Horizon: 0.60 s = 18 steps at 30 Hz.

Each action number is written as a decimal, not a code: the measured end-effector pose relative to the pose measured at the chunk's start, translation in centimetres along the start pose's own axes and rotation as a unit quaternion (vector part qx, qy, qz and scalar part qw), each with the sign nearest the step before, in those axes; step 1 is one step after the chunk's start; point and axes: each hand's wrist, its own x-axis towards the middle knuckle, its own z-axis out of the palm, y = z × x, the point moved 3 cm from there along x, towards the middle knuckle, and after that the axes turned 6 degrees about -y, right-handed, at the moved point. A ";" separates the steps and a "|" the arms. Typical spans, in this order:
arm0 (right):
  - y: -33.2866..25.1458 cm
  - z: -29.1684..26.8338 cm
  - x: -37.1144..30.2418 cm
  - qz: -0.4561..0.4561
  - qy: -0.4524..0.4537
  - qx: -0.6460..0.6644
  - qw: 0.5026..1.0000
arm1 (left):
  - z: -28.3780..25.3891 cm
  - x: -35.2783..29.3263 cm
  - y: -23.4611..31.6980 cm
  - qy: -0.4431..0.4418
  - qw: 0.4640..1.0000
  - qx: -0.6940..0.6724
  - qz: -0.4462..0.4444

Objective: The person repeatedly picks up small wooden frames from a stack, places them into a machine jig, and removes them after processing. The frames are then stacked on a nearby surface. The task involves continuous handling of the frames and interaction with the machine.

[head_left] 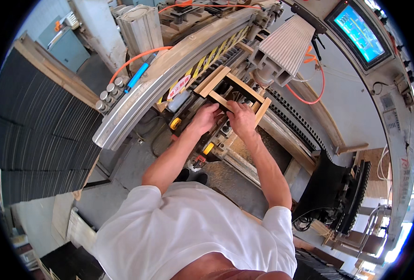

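The long metal beam (132, 109) ran slantwise, its rounded near end jutting out over the floor (127, 161). To the right of the beam, well apart from that end, lay the wooden frame (246, 86), seated among the machine's rails; striped yellow-and-black tape (216, 55) marked the beam's edge on that side.

Both hands were at the frame's near bar. The left hand (207, 117), the closer to the beam, was narrow, its fingers bent and bunched by the bar's lower edge; whether it gripped the wood I cannot tell. The right hand (240, 116), farther from the beam, had its fingers curled over the same bar, with the thumb's hold hidden.

Inside the frame a dark opening was left between the bars, though the fingers crowded its near edge. On the side away from the beam, a ribbed metal column (286, 49) overhung the space just beyond the frame, leaving tighter room there. Two yellow knobs (175, 123) stood between the beam and the forearms, near the left wrist. More room lay below the beam's near end, where the floor was open toward the person's shoes (200, 178).
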 end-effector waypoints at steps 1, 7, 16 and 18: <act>0.7 0.1 0.1 -0.009 0.012 0.004 1.000 | 0.2 -0.2 -0.2 0.034 0.999 0.018 0.009; 3.9 1.9 3.5 -0.001 0.028 0.013 1.000 | -0.4 -7.4 0.2 0.109 0.992 0.059 0.038; 4.8 4.3 8.6 0.018 0.013 -0.081 0.996 | -2.3 -26.6 2.2 0.200 0.975 0.072 0.072; 5.1 4.6 9.3 0.043 -0.017 -0.130 0.990 | -2.7 -29.3 2.7 0.215 0.971 0.078 0.075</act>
